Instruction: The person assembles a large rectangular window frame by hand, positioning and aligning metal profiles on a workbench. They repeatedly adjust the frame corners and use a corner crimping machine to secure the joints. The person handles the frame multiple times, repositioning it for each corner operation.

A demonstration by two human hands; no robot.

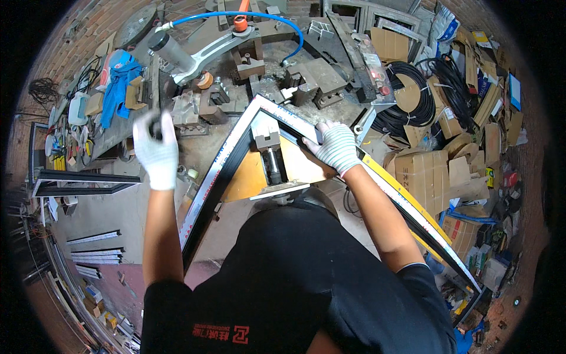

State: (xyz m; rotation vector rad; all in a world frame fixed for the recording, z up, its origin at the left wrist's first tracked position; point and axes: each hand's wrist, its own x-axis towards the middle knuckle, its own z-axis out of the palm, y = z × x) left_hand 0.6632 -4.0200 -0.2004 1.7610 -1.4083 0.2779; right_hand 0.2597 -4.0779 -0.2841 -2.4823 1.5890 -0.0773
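Note:
A large angled frame [219, 162] of black and white profile lies over the machine in front of me, its corner pointing away. Wrapped over the frame's right leg near the corner is my right hand [337, 146], in a striped white glove. My left hand [156, 150], gloved in white, is raised left of the frame and does not touch it. Its fingers are blurred but look apart around a dark gap. Inside the corner sits a metal block [266, 134] above a dark cylinder [272, 164]. A yellowish plate [244, 177] shows beneath the frame.
Behind the corner are steel clamping blocks [321, 82], a pale lever arm [218, 52] and a blue hose [259, 14]. Cardboard boxes [421, 177] and coiled black cable [407, 97] crowd the right. Another black frame [88, 177] stands left, with profile pieces [97, 256] on the floor.

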